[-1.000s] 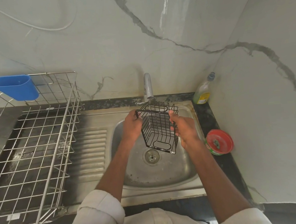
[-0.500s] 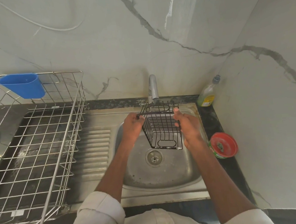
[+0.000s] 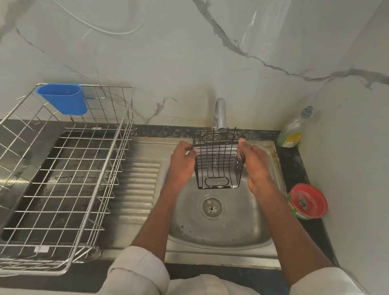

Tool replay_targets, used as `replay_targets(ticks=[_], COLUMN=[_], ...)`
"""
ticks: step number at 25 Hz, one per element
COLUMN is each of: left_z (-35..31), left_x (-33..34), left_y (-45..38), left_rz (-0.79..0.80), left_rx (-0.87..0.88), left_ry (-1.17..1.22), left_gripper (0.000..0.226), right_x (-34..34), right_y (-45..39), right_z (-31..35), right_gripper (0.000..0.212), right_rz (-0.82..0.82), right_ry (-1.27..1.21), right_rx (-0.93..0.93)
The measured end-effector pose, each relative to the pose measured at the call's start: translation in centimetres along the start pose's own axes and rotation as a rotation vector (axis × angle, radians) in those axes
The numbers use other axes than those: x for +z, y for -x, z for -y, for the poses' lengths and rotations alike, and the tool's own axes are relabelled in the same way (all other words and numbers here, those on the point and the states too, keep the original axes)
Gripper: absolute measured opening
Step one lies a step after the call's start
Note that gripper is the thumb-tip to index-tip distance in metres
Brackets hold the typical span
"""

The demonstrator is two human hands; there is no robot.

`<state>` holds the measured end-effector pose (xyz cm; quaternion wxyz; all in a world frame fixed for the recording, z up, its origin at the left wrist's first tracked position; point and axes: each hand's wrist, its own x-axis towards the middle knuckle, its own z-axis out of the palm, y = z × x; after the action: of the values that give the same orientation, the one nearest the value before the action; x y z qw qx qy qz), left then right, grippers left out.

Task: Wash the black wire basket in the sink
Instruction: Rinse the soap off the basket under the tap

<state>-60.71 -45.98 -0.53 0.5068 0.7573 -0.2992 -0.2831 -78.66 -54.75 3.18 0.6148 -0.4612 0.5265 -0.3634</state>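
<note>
The black wire basket hangs in the air over the steel sink, just under the tap spout. Its open top faces the tap and its base faces me. My left hand pinches the upper left rim of the basket. My right hand grips the right side, thumb on the rim and fingers along the wires. A thin stream of water seems to run through the basket, though it is faint. The drain lies below the basket.
A large steel wire dish rack with a blue plastic cup hooked on its rim stands on the draining board to the left. A green soap bottle and a red-lidded tub sit on the dark counter at right, by the marble wall.
The basket has turned from tilted to square under the tap and has risen slightly toward the spout. Both hands have kept their hold on its sides.
</note>
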Motion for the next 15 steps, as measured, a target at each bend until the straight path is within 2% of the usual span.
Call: replay_targets(ticks=[6, 9, 13, 15], left_z=[-1.9, -2.0, -2.2, -2.3], left_x=[2.3, 2.5, 1.3, 0.4], left_y=[-0.4, -0.5, 0.0, 0.2], left_rz=[0.03, 0.029, -0.044, -0.077], left_rx=[0.019, 0.016, -0.021, -0.032], left_ry=[-0.02, -0.002, 0.043, 0.078], left_gripper=[0.005, 0.006, 0.007, 0.011], right_x=[-2.8, -2.9, -1.6, -0.7], right_y=[0.2, -0.1, -0.4, -0.6], right_z=[0.4, 0.5, 0.1, -0.1], right_gripper=[0.039, 0.033, 0.032, 0.022], right_rz=[-0.06, -0.065, -0.026, 0.001], right_ry=[-0.08, -0.087, -0.117, -0.153], right_rx=[-0.009, -0.015, -0.011, 0.003])
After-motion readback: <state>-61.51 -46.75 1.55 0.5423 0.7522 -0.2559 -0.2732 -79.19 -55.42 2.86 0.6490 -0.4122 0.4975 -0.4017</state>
